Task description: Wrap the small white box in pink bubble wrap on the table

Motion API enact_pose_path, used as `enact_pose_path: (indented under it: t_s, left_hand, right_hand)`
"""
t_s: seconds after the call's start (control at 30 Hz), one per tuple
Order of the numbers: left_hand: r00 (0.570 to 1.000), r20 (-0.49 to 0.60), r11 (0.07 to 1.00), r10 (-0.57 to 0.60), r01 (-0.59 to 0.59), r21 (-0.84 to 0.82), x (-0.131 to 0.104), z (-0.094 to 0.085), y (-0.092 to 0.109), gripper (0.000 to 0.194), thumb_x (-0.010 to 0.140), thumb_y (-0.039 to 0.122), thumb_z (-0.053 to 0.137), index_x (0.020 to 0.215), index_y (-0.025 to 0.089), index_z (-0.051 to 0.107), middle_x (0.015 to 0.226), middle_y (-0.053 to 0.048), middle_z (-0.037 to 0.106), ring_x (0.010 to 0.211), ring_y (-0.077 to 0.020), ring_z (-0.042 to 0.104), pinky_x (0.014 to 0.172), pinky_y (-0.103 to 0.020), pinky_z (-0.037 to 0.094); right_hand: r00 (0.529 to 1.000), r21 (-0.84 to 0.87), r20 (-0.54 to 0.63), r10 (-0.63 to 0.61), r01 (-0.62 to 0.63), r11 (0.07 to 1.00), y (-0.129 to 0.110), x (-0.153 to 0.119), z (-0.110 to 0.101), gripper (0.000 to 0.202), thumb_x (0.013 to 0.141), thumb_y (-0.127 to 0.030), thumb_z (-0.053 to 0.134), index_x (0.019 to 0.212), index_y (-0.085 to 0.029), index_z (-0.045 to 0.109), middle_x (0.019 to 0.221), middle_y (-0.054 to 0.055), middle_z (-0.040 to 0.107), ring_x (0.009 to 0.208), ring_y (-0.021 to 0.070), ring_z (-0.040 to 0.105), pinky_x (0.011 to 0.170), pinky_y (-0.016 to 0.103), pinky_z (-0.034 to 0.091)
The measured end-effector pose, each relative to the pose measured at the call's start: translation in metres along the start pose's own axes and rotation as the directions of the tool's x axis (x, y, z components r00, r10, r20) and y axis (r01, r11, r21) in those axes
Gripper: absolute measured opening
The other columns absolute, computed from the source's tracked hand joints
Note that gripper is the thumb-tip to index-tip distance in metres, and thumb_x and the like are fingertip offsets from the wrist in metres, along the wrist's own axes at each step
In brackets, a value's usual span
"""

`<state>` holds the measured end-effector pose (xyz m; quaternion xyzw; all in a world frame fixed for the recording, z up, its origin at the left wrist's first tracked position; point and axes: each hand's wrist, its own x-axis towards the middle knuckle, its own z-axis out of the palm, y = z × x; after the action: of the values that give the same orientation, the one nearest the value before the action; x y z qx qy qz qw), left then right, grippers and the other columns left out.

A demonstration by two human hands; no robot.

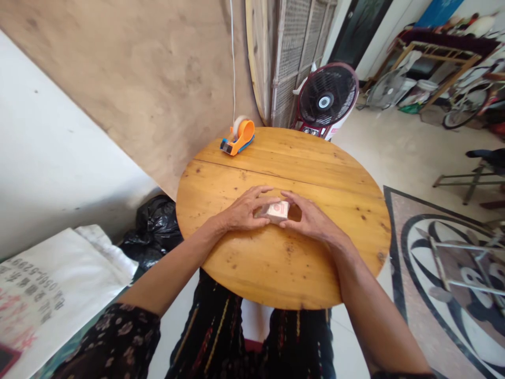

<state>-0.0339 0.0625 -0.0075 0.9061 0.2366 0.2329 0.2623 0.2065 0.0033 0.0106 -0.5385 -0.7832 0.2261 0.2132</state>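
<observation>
A small pale block with reddish print, like a little box or a stack of paper, is between my two hands above the middle of the round wooden table. From the left, my left hand curves around its end, thumb at the near side and fingers at the far side. My right hand grips the other end the same way, with thumb and index finger at its edges. Part of the block's left end is hidden or blurred by my left fingers.
An orange and blue tape dispenser with a roll of tape stands at the table's far left edge. Behind the table is a dark red fan. Black plastic bags and a white printed sack lie at the left.
</observation>
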Motion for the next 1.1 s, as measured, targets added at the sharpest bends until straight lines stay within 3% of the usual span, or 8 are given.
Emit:
enact_pose_path:
  t_s: [0.1,0.17,0.3,0.43,0.6,0.87,1.1]
  left_hand:
    - [0.999,-0.001,0.999,-0.042,0.042,-0.026,0.0005,-0.0007,0.001,0.103,0.066,0.055,0.077,0.15,0.026,0.025,0.155,-0.014,0.027,0.141,-0.0364,0.027,0.114,-0.056,0.027]
    - [0.996,-0.007,0.995,-0.094,0.094,-0.04,0.0009,-0.0014,0.0012,0.114,0.062,0.062,0.077,0.152,0.022,0.02,0.152,-0.017,0.032,0.138,-0.0368,0.032,0.113,-0.056,0.029]
    - [0.987,-0.014,0.986,-0.161,0.16,-0.044,0.0011,-0.0029,0.0007,0.11,0.062,0.065,0.076,0.149,0.017,0.027,0.142,-0.018,0.044,0.129,-0.0349,0.043,0.108,-0.053,0.036]
    - [0.992,-0.058,0.993,-0.112,0.11,-0.046,0.0009,-0.0041,-0.0004,0.097,0.064,0.064,0.075,0.142,0.019,0.039,0.138,-0.015,0.047,0.126,-0.032,0.045,0.108,-0.05,0.036]
    - [0.994,-0.032,0.995,-0.101,0.1,-0.012,0.0019,-0.0048,0.0016,0.081,0.068,0.06,0.074,0.135,0.021,0.048,0.13,-0.013,0.055,0.12,-0.0303,0.049,0.105,-0.049,0.039]
    - [0.99,-0.055,0.99,-0.133,0.13,-0.063,0.0019,-0.0013,0.002,0.076,0.076,0.044,0.071,0.142,0.025,0.039,0.129,-0.009,0.057,0.121,-0.027,0.051,0.106,-0.047,0.038]
    - [0.996,-0.063,0.997,-0.055,0.052,-0.051,0.002,-0.0018,0.0015,0.08,0.071,0.05,0.074,0.14,0.025,0.043,0.137,-0.012,0.05,0.127,-0.0309,0.045,0.109,-0.051,0.036]
  right_hand:
    - [1.0,0.056,0.014,-0.003,0.002,0.998,-0.0017,-0.0007,-0.003,0.089,0.071,-0.056,0.073,0.146,-0.026,0.036,0.14,0.012,0.054,0.126,0.0332,0.052,0.105,0.054,0.04]
    - [1.0,0.08,0.012,0.005,-0.006,0.997,-0.0031,-0.0013,-0.0051,0.089,0.071,-0.056,0.073,0.146,-0.026,0.036,0.139,0.012,0.055,0.126,0.0322,0.052,0.105,0.052,0.04]
    - [1.0,0.059,0.013,0.025,-0.026,0.998,-0.0047,-0.002,-0.007,0.088,0.071,-0.055,0.074,0.146,-0.026,0.037,0.138,0.012,0.055,0.127,0.0322,0.051,0.107,0.052,0.039]
    - [1.0,0.058,-0.019,0.002,-0.001,0.998,-0.0016,-0.0021,-0.0067,0.084,0.072,-0.052,0.073,0.145,-0.026,0.039,0.132,0.01,0.059,0.122,0.0307,0.055,0.104,0.051,0.041]
    - [0.999,0.037,-0.053,-0.007,0.009,0.999,0.0017,-0.0023,-0.0059,0.081,0.072,-0.051,0.073,0.143,-0.028,0.04,0.125,0.008,0.062,0.117,0.0304,0.057,0.102,0.052,0.042]
    - [0.997,0.017,-0.077,-0.009,0.01,1.0,-0.0044,0.0016,0.0013,0.076,0.074,-0.043,0.071,0.142,-0.027,0.042,0.12,0.008,0.065,0.111,0.0305,0.061,0.098,0.05,0.045]
    - [1.0,0.002,-0.028,-0.012,0.012,1.0,-0.001,0.0004,0.0011,0.079,0.074,-0.048,0.071,0.143,-0.027,0.041,0.131,0.01,0.06,0.118,0.0321,0.056,0.1,0.052,0.043]
